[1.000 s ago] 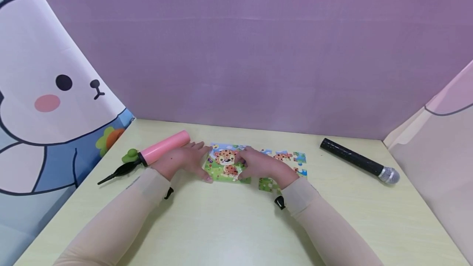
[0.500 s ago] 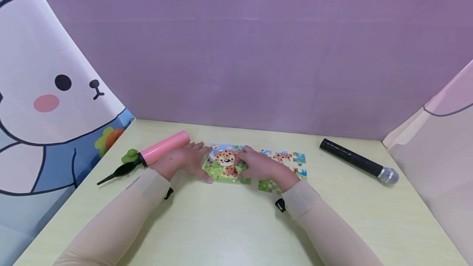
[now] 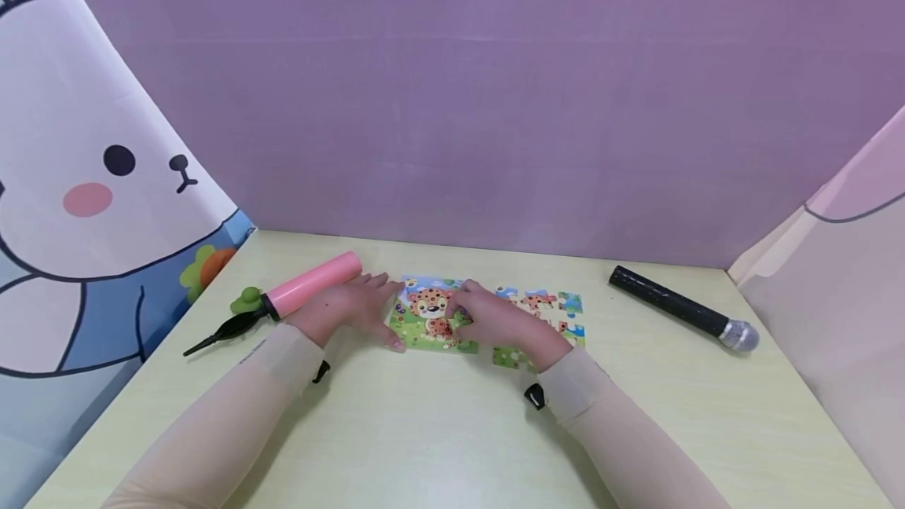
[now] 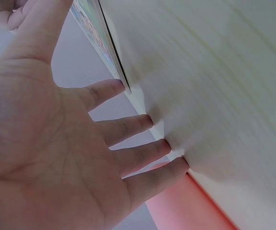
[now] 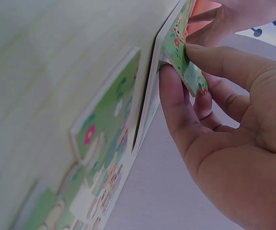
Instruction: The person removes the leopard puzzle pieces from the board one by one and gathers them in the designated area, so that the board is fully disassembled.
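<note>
A picture puzzle (image 3: pixel 424 342) with a cartoon leopard lies on the table in the head view. My left hand (image 3: pixel 353 306) spreads its fingers at the puzzle's left side. In the left wrist view the index fingertip (image 4: pixel 116 86) meets the puzzle's corner, and the little finger is close by a pink tube (image 4: pixel 181 206). My right hand (image 3: pixel 498 319) is over the puzzle's right part. Between its thumb and fingers it pinches a green puzzle piece (image 5: pixel 190 76), tilted up from the puzzle in the right wrist view. Several loose puzzle pieces (image 3: pixel 571 303) lie to the right, partly hidden by my right wrist.
A pink hand pump (image 3: pixel 311 287) with a black nozzle lies on the left, beside a small green object (image 3: pixel 246 300). On the right is a black microphone (image 3: pixel 668 301) with a silver head. A purple cloth wall (image 3: pixel 452 140) closes off the table's back edge.
Both hands keep nearly the same places; the right fingers shift slightly over the puzzle's right part. The whole head view moves a few pixels.
</note>
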`<state>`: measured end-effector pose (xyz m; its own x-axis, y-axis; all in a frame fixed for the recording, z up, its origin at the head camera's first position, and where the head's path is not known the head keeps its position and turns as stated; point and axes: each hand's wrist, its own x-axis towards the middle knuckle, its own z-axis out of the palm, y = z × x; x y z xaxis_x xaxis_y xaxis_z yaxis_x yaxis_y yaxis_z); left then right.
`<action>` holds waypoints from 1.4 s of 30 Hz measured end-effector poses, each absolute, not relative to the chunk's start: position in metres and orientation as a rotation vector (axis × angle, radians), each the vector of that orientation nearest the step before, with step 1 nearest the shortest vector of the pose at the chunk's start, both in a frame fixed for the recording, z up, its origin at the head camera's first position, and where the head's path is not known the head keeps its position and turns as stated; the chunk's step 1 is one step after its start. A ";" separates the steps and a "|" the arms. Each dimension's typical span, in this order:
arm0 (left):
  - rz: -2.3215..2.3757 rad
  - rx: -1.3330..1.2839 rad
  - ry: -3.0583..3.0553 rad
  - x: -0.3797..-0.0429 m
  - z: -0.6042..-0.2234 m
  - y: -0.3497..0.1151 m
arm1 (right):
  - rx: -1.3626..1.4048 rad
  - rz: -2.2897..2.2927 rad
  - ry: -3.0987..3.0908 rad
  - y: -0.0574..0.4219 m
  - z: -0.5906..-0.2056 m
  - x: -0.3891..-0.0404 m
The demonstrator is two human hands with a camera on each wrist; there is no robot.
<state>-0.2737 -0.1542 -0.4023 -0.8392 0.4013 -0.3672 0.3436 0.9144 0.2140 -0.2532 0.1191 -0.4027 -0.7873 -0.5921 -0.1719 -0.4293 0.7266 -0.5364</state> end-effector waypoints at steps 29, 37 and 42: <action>0.221 0.539 2.656 -0.270 -0.403 -0.155 | -0.764 -1.002 2.433 0.138 -0.404 -0.256; 0.222 0.530 2.662 -0.270 -0.403 -0.155 | -0.725 -1.069 2.418 0.163 -0.394 -0.256; 0.221 0.533 2.667 -0.270 -0.403 -0.155 | -0.709 -1.121 2.430 0.182 -0.384 -0.256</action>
<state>-0.2697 -0.1553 -0.4026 -0.8429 0.3981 -0.3619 0.3330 0.9144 0.2301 -0.2559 0.1820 -0.3840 -0.8048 -0.5814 -0.1197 -0.2863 0.5569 -0.7797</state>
